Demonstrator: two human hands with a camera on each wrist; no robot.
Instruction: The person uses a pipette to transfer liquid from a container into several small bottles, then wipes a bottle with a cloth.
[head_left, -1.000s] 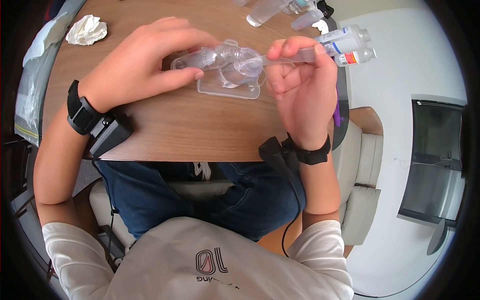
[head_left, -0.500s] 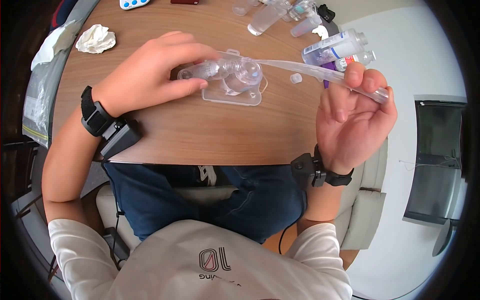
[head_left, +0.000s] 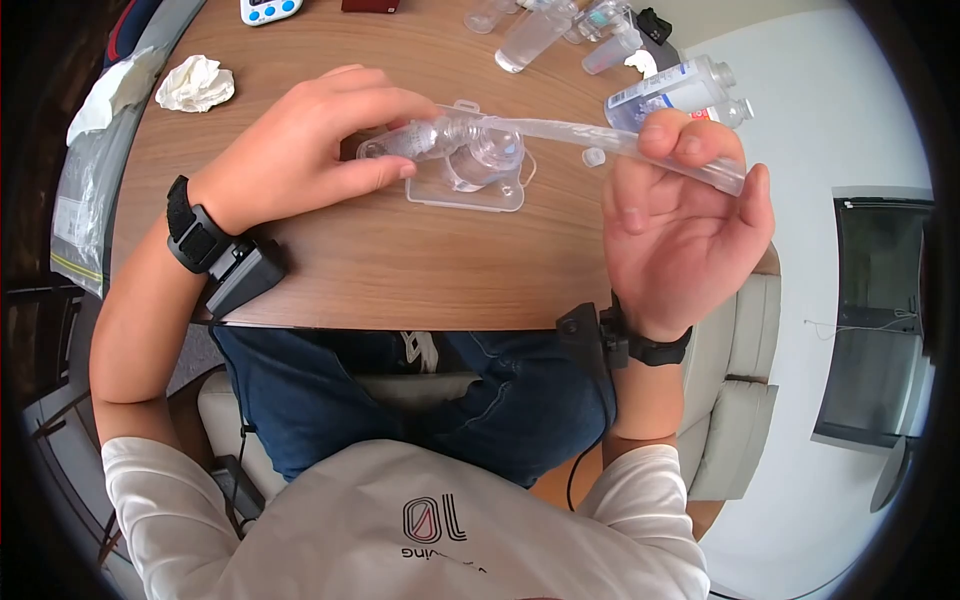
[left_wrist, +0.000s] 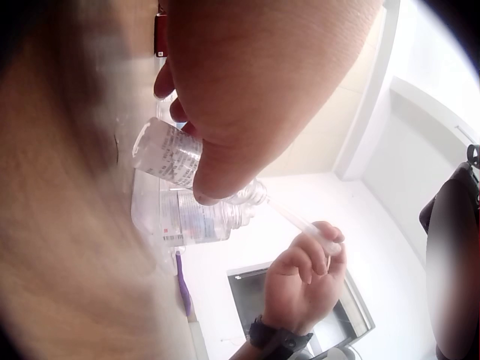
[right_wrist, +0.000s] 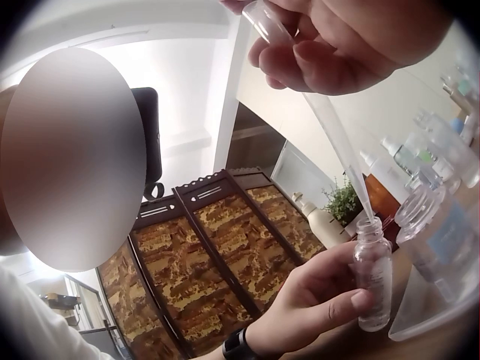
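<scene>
My left hand grips a small clear bottle with fine print on its side, its neck uncovered. Between the fingers and thumb of my right hand is a long, tapered, clear plastic tube. In the right wrist view the thin end of the tube points down to the mouth of the small bottle. A wider clear glass bottle stands open right beside it. Under the wider bottle lies a shallow clear plastic tray.
A small white cap lies right of the tray. Labelled bottles and clear containers stand along the far right side. Crumpled tissue and a white timer are at the far left.
My right hand moved right with the tube, then slightly back left. The tube's thin end stays at the small bottle's mouth. My left hand keeps its grip.
</scene>
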